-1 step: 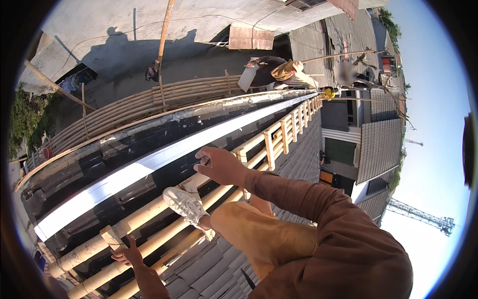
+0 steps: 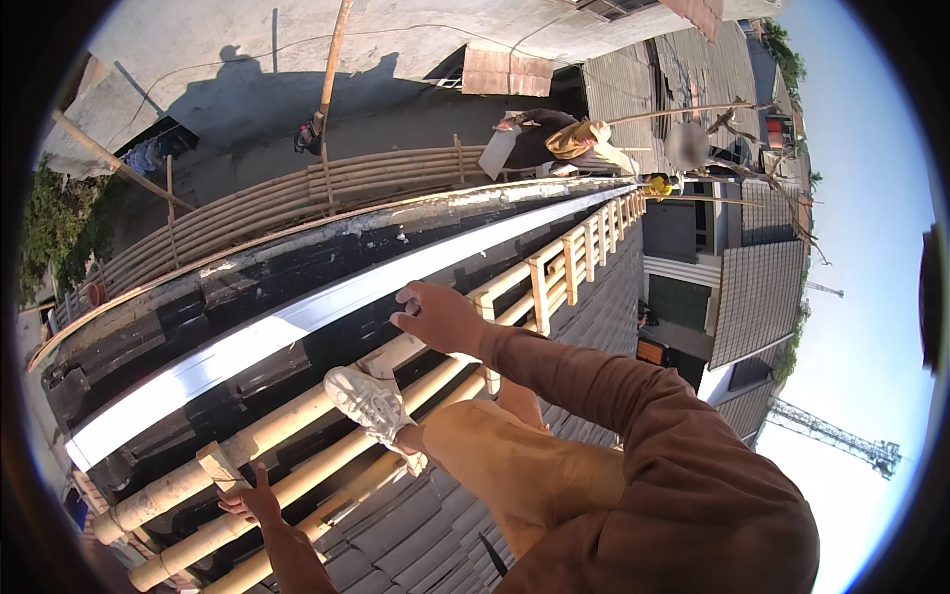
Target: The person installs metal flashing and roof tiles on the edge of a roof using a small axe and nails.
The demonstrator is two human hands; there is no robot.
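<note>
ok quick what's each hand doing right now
Left hand: open, fingers spread, resting on the pale bamboo scaffold poles.
Right hand: fingers curled, knuckles up, on the upper bamboo rail; whether it grips cannot be told.

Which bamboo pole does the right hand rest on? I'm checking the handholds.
The right hand rests on the uppermost bamboo pole, beside the black gutter; the left hand sits among the lower poles.

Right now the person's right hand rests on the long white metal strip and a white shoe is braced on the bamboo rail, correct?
Not quite. The head view shows the right hand on the bamboo rail, beside the white metal strip, not on it. The white shoe is indeed braced on that rail.
</note>
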